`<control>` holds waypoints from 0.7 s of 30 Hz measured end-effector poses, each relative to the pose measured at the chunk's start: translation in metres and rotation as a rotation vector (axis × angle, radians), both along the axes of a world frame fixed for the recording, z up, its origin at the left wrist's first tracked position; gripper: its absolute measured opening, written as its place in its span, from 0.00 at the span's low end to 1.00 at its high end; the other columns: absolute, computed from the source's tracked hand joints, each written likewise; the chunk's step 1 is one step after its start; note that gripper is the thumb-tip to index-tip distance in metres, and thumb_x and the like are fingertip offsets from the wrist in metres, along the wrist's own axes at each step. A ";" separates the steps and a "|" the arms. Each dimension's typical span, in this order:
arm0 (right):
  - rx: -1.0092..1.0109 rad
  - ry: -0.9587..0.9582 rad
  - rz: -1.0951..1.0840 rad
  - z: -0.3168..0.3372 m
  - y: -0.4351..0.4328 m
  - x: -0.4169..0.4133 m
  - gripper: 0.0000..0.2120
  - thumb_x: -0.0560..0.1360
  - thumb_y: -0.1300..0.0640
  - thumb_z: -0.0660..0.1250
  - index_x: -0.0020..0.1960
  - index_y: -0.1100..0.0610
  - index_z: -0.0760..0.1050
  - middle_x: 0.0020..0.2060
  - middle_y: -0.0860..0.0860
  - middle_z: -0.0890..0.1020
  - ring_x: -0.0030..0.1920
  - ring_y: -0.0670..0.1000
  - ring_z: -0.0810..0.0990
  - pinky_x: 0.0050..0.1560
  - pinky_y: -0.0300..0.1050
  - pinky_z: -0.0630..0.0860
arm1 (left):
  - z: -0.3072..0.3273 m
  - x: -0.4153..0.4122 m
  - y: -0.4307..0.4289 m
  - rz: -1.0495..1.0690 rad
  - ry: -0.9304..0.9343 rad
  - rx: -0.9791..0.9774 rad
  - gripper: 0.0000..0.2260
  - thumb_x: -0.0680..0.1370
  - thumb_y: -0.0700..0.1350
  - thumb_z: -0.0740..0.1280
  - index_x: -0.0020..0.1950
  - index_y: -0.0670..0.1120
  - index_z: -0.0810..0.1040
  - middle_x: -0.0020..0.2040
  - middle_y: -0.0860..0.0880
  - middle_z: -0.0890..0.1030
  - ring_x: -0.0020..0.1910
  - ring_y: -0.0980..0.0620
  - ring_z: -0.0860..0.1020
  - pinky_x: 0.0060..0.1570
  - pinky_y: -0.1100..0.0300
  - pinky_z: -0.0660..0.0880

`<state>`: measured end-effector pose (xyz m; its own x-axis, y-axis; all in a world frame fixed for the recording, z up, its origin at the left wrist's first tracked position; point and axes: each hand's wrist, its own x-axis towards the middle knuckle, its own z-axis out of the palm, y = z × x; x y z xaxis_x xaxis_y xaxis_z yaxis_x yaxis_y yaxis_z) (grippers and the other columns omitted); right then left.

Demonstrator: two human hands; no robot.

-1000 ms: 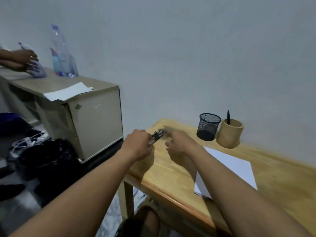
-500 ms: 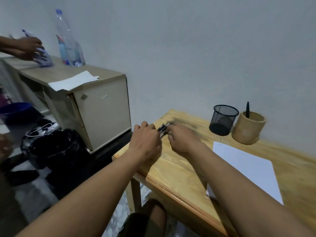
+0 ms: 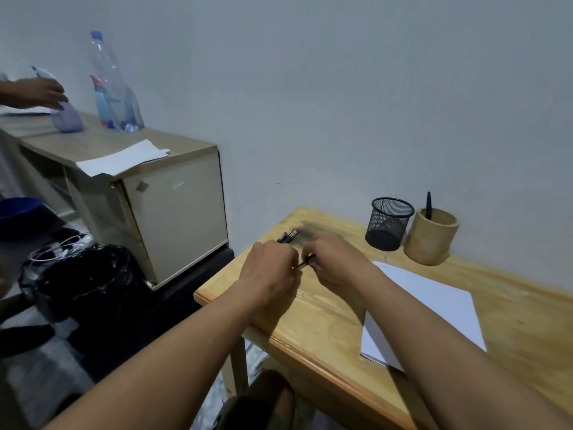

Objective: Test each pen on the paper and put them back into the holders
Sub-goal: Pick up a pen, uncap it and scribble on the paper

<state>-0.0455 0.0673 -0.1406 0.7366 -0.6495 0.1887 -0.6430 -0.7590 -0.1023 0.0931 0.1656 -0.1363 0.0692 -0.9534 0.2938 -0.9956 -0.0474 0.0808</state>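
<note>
My left hand (image 3: 269, 271) grips a small bundle of dark pens (image 3: 287, 236) whose tips stick out past its knuckles. My right hand (image 3: 333, 263) pinches one pen (image 3: 306, 261) that spans the gap between the two hands over the wooden table (image 3: 313, 324). A white sheet of paper (image 3: 434, 308) lies to the right of my right forearm. At the back stand a black mesh holder (image 3: 389, 223), which looks empty, and a wooden holder (image 3: 432, 240) with one black pen (image 3: 428, 205) upright in it.
Left of the table stands a beige cabinet (image 3: 173, 212) with paper and a plastic bottle (image 3: 113, 85) on top. Another person's hand (image 3: 34, 93) reaches over it. A black bin bag (image 3: 83, 280) sits on the floor beside it.
My right hand has drawn one pen out of the bundle toward itself. The view shifted slightly, so the holders sit a little left of where they were half a second ago.
</note>
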 end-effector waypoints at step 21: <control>0.583 -1.270 -0.417 0.077 0.024 -0.104 0.04 0.79 0.62 0.68 0.46 0.60 0.80 0.33 0.52 0.85 0.36 0.52 0.84 0.38 0.42 0.81 | 0.052 -0.087 -0.043 -0.261 0.803 -0.256 0.06 0.77 0.48 0.71 0.51 0.50 0.86 0.46 0.53 0.86 0.46 0.53 0.83 0.49 0.56 0.79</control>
